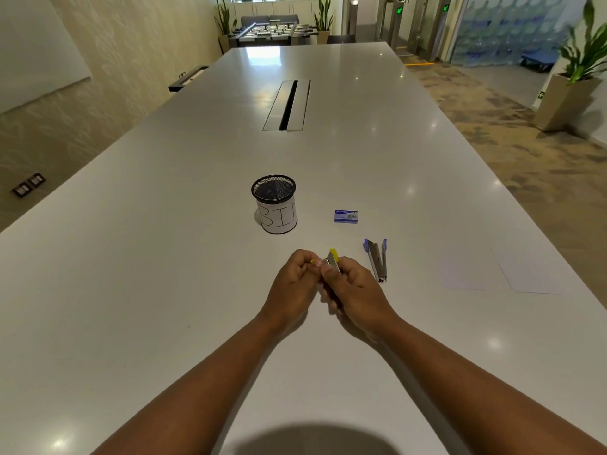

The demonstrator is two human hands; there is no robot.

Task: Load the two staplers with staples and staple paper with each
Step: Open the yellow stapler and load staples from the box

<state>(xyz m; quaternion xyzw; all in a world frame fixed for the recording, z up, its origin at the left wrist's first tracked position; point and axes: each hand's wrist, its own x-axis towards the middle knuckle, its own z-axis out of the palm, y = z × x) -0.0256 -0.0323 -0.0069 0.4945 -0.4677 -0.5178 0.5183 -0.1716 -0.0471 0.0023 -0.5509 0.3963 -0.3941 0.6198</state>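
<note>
- While my right hand grips the yellow stapler at the centre of the frame, my left hand pinches its yellow end.
- Just right of my hands, the blue stapler lies swung open on the table.
- Above it sits the blue staple box.
- Paper sheets lie at right.
- A mesh cup marked "BIN" stands above my hands.

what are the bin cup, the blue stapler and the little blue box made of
Bin cup: looks like black wire mesh, since the upper wall is see-through, with a white paper label wrapped round the lower part.
Blue stapler: shiny bare metal arms that catch the light, with blue tips, probably plastic.
Staple box: seems to be printed cardboard, matte blue with sharp folded edges.
</note>
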